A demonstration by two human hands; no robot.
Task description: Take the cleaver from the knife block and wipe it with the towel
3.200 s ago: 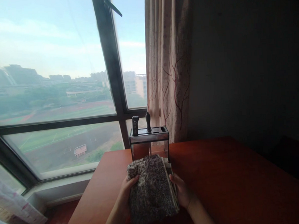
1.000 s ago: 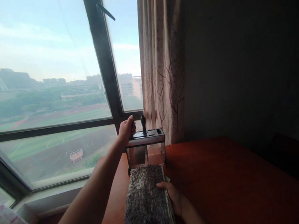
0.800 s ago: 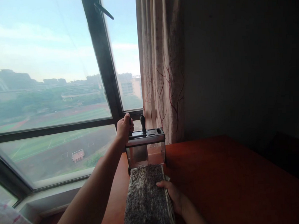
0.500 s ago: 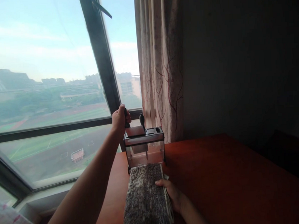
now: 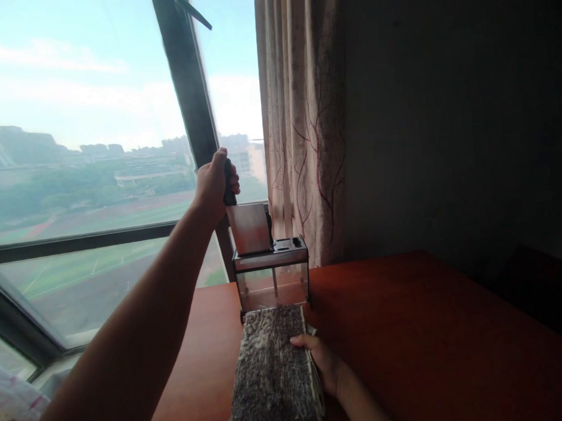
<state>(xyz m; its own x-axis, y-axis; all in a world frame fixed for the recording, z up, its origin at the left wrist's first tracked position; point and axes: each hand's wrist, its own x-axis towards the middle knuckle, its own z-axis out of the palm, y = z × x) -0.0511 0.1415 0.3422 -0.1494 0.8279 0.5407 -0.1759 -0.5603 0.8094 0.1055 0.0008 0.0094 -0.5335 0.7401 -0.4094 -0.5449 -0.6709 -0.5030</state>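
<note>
right hand point(image 5: 323, 359): my fingers lie flat on the right edge of the speckled slab stack point(image 5: 274, 366), pressing, not wrapped round it. I'd keep it pinned so it can't skid on the desk point(image 5: 410, 329).
left hand point(image 5: 213, 184): fingers closed round the black handle of the cleaver point(image 5: 248, 228), blade approx. half out of the knife block point(image 5: 271, 275).
how: I judge a straight vertical pull is best, blade off the slot edges.
2nd handle: hidden behind the blade.
hard to see: blade tip still inside the block; room's right side too dark; slab material unclear.
</note>
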